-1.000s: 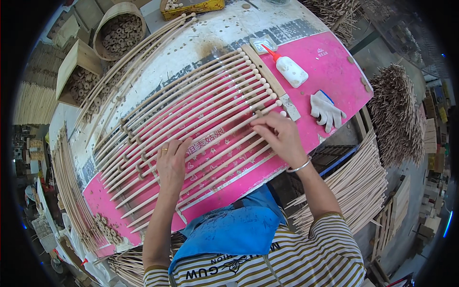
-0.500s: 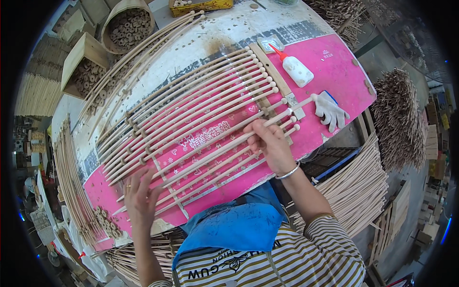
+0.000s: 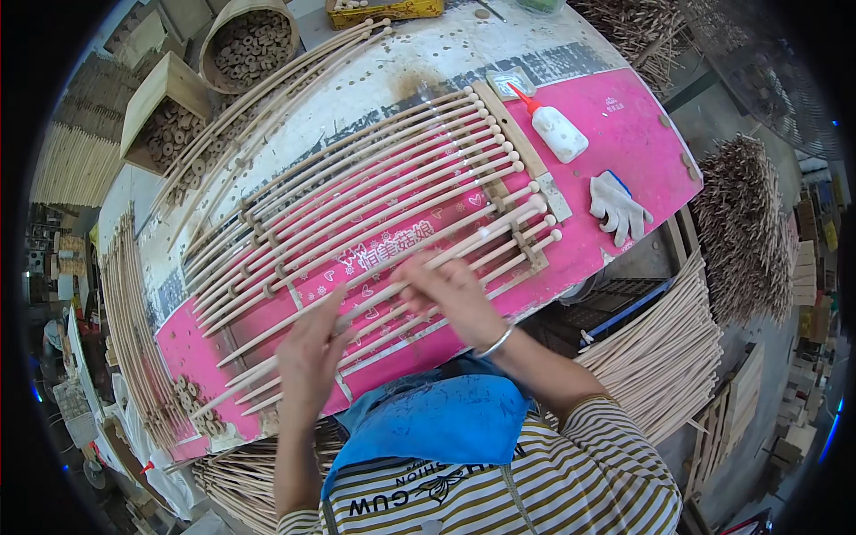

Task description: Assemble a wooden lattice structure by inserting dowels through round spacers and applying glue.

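A pale wooden rod (image 3: 489, 234) with a ball at its right end slants across the pink table. My right hand (image 3: 450, 299) has its fingers closed on the middle of it. Farther left my left hand (image 3: 310, 352) is closed around the same rod, slightly blurred. Beyond my hands lies a row of similar ball-ended rods (image 3: 392, 165), side by side, with small wooden rings (image 3: 256, 239) on several near their left parts. The balls line up beside a wooden strip (image 3: 522, 143). More ball-ended rods (image 3: 526, 245) lie nearer to me, partly under my hands.
A white glue bottle (image 3: 560, 134) with a red nozzle and a grey work glove (image 3: 617, 209) lie on the right. Loose rings (image 3: 203, 419) are piled at the table's left. A round bin (image 3: 214, 62) and wooden box (image 3: 147, 116) hold rings. Stacked rods (image 3: 651, 348) stand right of me.
The rod has slid left and toward me, bringing its ball near the other balls. My right hand has moved left and nearer; my left hand has shifted right and closed around the rod.
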The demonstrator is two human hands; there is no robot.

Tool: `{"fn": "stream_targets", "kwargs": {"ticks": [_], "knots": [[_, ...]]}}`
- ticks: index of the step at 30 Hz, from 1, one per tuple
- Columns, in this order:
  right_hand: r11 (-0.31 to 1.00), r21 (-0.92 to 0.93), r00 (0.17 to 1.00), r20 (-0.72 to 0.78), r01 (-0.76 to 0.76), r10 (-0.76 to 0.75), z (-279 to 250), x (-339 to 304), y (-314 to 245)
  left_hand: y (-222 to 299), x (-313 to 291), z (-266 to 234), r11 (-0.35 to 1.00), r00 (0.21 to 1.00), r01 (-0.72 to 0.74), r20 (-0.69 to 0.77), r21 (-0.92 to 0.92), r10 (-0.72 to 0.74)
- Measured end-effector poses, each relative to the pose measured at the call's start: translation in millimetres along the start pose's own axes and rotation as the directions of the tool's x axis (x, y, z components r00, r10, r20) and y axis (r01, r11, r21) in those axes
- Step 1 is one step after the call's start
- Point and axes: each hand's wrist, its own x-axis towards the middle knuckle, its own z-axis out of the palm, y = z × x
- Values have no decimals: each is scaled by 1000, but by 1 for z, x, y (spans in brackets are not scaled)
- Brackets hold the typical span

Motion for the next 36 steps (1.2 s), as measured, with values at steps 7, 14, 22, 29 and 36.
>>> {"fn": "stream_targets", "kwargs": {"ticks": [7,14,22,29,36], "knots": [[992,-97,990,116,85,-74,-6,-1,2,21,19,14,945,987,134,121,-299,-101],[1000,1,991,134,-21,20,-4,-7,7,14,9,18,939,990,125,103,-321,-97],[994,5,994,14,113,-113,-44,-4,-27,2,-4,7,879,965,260,150,-400,-217],[993,-106,989,-133,56,-70,-59,-6,-24,-1,-5,7,902,965,255,155,-349,-213],[993,-50,990,-81,111,-115,-57,-11,-30,-2,-3,13,916,982,184,118,-358,-151]]}}
